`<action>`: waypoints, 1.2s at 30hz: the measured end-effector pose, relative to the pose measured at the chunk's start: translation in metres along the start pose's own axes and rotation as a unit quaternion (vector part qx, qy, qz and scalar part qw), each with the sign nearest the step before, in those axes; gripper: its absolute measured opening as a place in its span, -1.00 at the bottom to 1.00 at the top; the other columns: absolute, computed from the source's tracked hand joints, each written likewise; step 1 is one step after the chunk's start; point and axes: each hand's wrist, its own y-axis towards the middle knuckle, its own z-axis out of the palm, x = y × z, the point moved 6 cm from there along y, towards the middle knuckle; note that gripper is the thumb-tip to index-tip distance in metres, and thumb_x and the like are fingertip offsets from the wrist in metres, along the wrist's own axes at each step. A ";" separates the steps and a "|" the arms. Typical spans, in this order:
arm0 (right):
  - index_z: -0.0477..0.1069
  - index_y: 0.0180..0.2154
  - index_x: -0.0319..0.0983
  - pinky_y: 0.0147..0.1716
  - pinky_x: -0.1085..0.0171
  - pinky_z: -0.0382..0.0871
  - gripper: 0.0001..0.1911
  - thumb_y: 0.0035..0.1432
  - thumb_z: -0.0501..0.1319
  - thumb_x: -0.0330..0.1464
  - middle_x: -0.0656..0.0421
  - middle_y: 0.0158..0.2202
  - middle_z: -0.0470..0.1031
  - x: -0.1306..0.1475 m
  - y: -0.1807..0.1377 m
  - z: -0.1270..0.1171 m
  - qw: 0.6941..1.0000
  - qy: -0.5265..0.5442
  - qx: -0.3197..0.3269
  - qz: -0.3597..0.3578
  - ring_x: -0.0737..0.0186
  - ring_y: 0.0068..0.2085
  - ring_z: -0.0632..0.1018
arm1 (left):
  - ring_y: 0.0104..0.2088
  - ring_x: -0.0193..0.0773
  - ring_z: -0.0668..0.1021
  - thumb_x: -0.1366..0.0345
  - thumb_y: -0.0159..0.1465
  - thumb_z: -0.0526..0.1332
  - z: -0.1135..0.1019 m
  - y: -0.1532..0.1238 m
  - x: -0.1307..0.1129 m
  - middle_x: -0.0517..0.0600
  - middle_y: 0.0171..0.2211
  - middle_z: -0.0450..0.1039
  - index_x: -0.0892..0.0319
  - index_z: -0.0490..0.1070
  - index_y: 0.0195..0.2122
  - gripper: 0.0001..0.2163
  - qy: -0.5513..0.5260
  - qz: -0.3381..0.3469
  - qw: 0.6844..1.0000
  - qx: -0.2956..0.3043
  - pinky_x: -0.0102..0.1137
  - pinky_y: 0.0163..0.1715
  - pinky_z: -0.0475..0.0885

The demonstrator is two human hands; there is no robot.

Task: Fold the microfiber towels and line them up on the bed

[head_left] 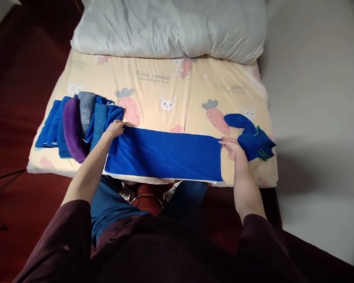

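Firstly, left of frame: a group of folded blue towels [50, 125], with one purple towel [72, 127] and one grey towel [87, 105], both rolled or folded narrow, among them. Next, just beside these: my left hand [115, 129], fingertips on the upper left corner of a blue cloth; whether they pinch it I cannot tell. Centre: that blue cloth [165, 153], one, oblong, spread nearly flat along the near edge of a bed [191, 98] with rabbit-and-carrot print. Top centre: one pale quilt [171, 29], bulky. Right of centre: my right hand [233, 147], fingertips touching the cloth's upper right corner, pinch likewise unclear. Far right of the bed: one crumpled blue item [252, 139], green-edged, just beside that hand.
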 end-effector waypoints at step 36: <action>0.48 -0.04 -0.36 0.14 -0.02 0.49 -0.66 0.23 0.27 -0.27 -0.14 -0.01 0.60 -0.038 0.058 -0.093 0.935 -0.111 -0.230 -0.244 0.04 0.04 0.63 | 0.26 -0.20 0.43 0.38 0.46 0.05 0.015 0.012 -0.005 0.15 0.25 0.42 0.41 0.35 0.23 -0.63 -0.193 -0.063 0.948 -0.247 -0.25 0.34 0.26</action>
